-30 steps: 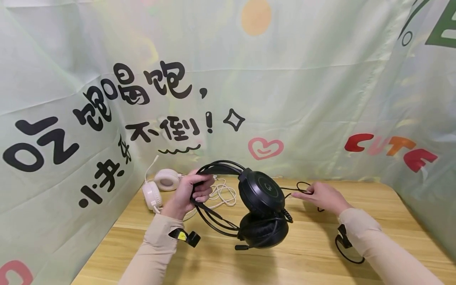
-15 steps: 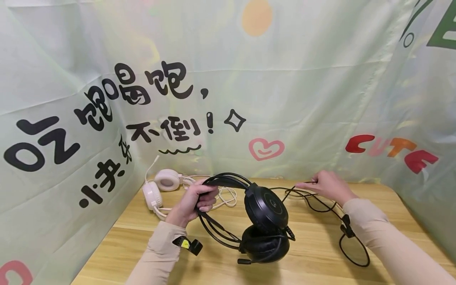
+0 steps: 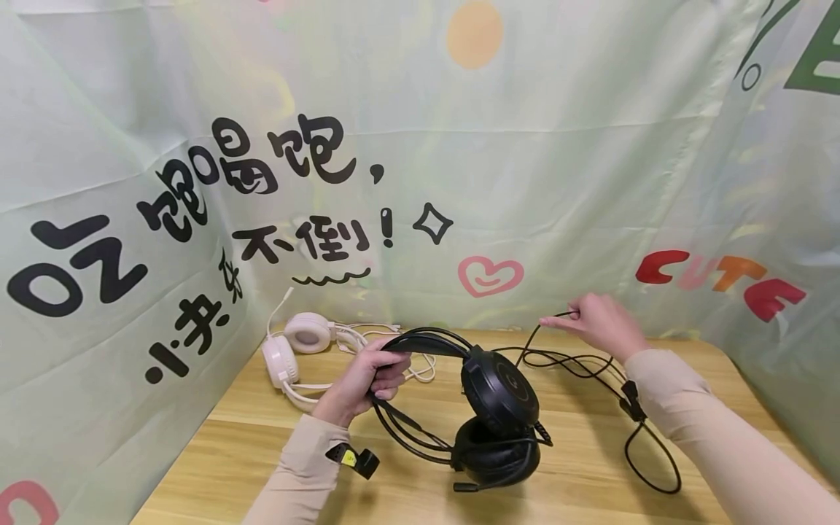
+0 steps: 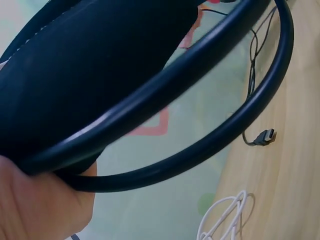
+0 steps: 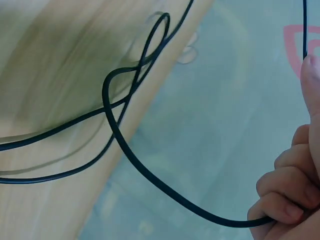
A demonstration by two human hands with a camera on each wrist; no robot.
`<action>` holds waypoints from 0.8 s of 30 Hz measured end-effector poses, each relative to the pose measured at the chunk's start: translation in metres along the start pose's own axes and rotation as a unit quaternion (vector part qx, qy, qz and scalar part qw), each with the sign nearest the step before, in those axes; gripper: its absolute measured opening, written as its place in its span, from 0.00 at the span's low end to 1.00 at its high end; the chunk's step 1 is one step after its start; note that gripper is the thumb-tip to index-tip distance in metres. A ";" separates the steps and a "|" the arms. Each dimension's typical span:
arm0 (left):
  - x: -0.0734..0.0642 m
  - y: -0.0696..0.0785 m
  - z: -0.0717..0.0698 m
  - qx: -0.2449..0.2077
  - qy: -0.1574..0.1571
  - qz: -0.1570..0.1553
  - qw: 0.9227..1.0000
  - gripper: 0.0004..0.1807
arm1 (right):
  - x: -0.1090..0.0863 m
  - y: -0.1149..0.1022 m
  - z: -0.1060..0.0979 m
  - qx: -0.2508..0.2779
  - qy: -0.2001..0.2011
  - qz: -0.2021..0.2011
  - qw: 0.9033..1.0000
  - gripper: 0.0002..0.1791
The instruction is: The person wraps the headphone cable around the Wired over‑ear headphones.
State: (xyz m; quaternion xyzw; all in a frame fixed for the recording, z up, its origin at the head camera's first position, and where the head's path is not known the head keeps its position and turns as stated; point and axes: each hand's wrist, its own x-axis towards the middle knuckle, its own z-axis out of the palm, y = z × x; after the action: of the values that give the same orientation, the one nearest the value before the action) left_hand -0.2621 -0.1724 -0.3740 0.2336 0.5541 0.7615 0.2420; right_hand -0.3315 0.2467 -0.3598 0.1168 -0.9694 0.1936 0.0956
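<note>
My left hand [image 3: 367,375] grips a black over-ear headset [image 3: 502,394] by its headband, holding it over the table with the ear cups toward the right. Its short microphone [image 3: 467,487] points left below the lower cup. In the left wrist view, the padded headband [image 4: 100,65] and its two side bars cross in front of my palm. My right hand [image 3: 607,324] pinches the headset's black cable [image 5: 150,176] between thumb and finger, raised near the back wall. The curled fingers also hold a stretch of it. Looser cable trails on the tabletop below.
White headphones [image 3: 282,361] with a thin boom and white cable [image 4: 235,212] lie at the back left of the wooden table [image 3: 577,452]. A black USB plug [image 4: 265,137] shows near the table edge. Printed fabric walls [image 3: 558,182] stand close behind and on both sides.
My left hand and the black headset have moved slightly right and down. My right hand has lifted, raising the pinched cable, and more cable shows spread out beneath it.
</note>
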 end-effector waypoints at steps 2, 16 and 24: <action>0.000 0.000 0.002 0.014 0.006 -0.007 1.000 0.10 | 0.001 -0.005 -0.004 -0.005 -0.001 0.000 1.000 0.40; 0.004 0.001 0.008 0.062 0.030 -0.041 0.997 0.11 | 0.009 -0.052 -0.038 -0.016 0.000 -0.010 1.000 0.41; 0.010 -0.002 0.012 0.104 0.065 -0.059 0.991 0.04 | 0.010 -0.069 -0.047 -0.025 -0.009 -0.011 1.000 0.40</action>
State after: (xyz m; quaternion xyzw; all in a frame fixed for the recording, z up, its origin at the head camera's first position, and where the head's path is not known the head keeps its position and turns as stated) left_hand -0.2621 -0.1572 -0.3715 0.1745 0.6577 0.6975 0.2246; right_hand -0.3159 0.2015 -0.2901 0.1268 -0.9733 0.1675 0.0921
